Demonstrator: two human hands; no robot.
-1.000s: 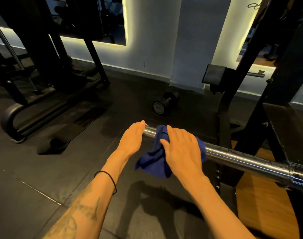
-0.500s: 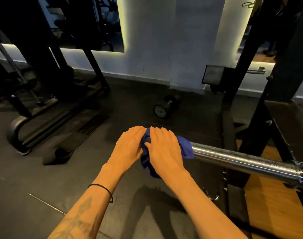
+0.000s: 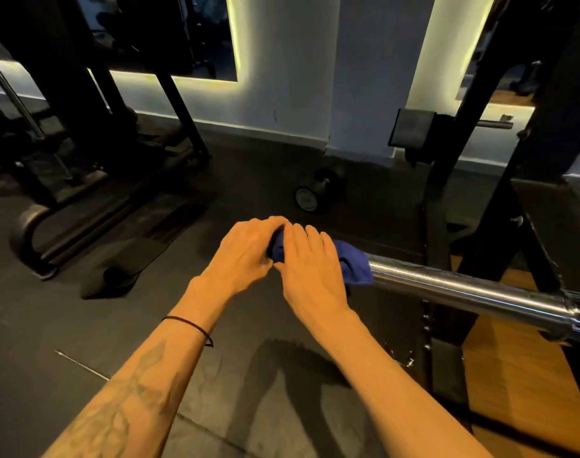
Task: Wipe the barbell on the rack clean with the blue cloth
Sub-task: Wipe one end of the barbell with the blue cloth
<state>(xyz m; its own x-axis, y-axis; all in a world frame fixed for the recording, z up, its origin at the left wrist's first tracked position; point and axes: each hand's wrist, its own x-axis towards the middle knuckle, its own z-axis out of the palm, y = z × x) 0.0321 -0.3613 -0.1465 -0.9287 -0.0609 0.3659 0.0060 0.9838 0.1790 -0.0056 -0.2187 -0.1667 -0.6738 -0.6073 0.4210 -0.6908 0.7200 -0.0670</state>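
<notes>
Head view: both hands, left [image 3: 245,251] and right [image 3: 310,269], grip cloth [image 3: 353,264] bunched over bar [image 3: 463,287] tip; wiping underway, next stroke toward 3 o'clock.

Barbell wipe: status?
Both hands, left hand and right hand, wrapped over blue cloth at barbell end. Shaft rightward bare, shiny. Nothing in the way.

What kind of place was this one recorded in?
Most likely a gym: a chrome barbell rests on a black rack, a dumbbell lies on the dark floor, and more dark equipment frames stand by the wall.
</notes>
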